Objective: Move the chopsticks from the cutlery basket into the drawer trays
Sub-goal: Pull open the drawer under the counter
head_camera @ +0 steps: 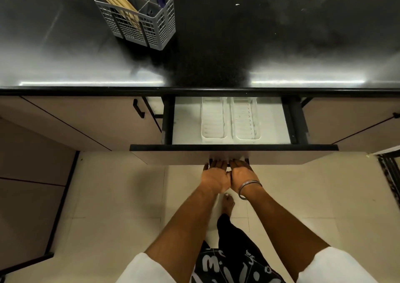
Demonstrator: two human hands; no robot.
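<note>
So far nothing has been moved: the chopsticks [116, 0] all stand in the cutlery basket [138, 23] near the tabletop's far edge, left of centre. Both trays [230, 120] in the open drawer [233, 150] look empty. The left hand [216, 175] and right hand [243, 173] sit side by side, fingers hooked on the drawer handle [228, 163]. Every transfer remains.

Pale wooden chopsticks [116, 0] leaning in grey cutlery basket [138, 26], two white trays [230, 120] side by side in open drawer [233, 147]
</note>
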